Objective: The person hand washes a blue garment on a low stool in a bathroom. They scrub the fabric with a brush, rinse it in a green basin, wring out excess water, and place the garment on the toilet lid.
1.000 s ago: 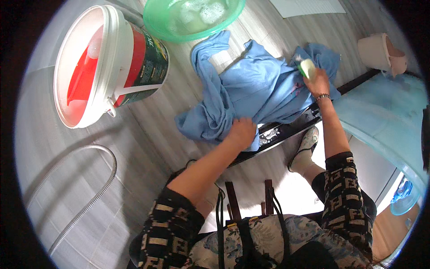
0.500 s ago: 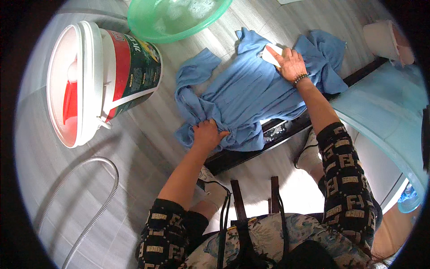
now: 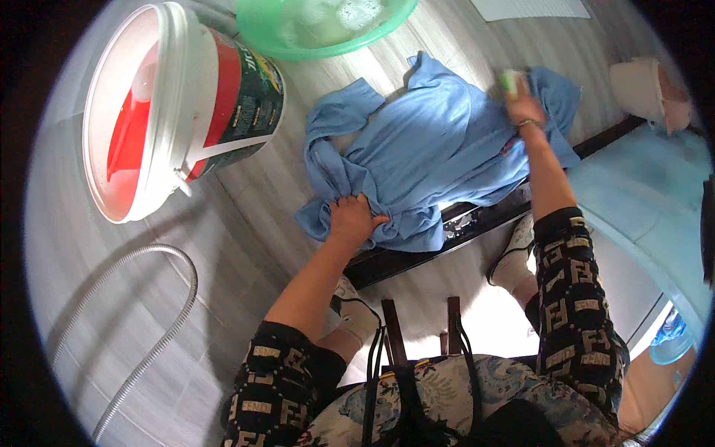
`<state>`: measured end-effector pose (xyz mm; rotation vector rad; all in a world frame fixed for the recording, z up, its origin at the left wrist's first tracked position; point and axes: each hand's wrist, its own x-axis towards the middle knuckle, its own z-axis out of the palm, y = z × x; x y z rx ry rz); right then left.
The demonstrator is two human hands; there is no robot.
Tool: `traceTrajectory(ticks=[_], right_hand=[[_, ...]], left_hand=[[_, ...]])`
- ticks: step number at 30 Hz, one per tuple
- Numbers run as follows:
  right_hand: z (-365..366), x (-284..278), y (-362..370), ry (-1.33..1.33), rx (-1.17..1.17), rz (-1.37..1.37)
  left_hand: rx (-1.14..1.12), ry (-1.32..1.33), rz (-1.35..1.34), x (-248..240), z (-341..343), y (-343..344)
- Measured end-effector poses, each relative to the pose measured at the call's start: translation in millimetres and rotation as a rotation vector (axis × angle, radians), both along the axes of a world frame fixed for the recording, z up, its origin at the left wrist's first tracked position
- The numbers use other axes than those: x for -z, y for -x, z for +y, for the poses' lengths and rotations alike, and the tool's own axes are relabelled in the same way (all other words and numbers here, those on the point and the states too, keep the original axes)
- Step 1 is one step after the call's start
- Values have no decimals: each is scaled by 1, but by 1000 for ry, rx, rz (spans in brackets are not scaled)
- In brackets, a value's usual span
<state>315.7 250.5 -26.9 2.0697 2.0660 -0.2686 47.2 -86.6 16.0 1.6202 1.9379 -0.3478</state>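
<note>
A wet-looking blue long-sleeved garment (image 3: 432, 141) lies spread and creased on the floor, its near edge over a dark sill. My left hand (image 3: 354, 220) is closed on the bunched fabric at its near left part. Toward the far right of the garment my right hand (image 3: 526, 110) grips a white and green scrubbing brush (image 3: 511, 80), smeared by motion. The brush is beside the garment's right sleeve; whether it touches the cloth I cannot tell. A beaded bracelet circles my right wrist.
A green basin (image 3: 328, 52) of sudsy water stands at the far side. To the left is a white bucket (image 3: 167, 112) with a red thing inside. A metal shower hose (image 3: 192, 290) curves across the floor. At right are a pale pink bin (image 3: 637, 86) and a bluish glass panel (image 3: 633, 179).
My right hand has moved right with the brush, from the garment's upper middle toward its right sleeve. My left hand stays on the fabric. The whole view has shifted slightly.
</note>
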Motion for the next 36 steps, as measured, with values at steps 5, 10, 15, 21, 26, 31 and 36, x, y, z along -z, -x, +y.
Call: traceTrajectory(ticks=[5,10,15,21,26,31,36], right_hand=[[-48,-49,85,-173,-467,527],[-92,-38,145,-303,-752,333],[-74,-46,156,-64,-640,241],[-8,-110,107,-557,-601,710],[56,-126,25,-367,-304,348],[-26,-109,39,-442,-707,430],[-157,-83,49,170,-811,453]], left_hand=[[-83,225,-227,-10,15,29],[-430,-722,143,-21,31,79],[-905,-436,-388,-1,41,89],[-277,-454,-656,-93,64,-5],[407,-382,-429,-102,71,-92],[263,-455,-679,-50,36,-117],[-225,-754,-231,-21,75,1]])
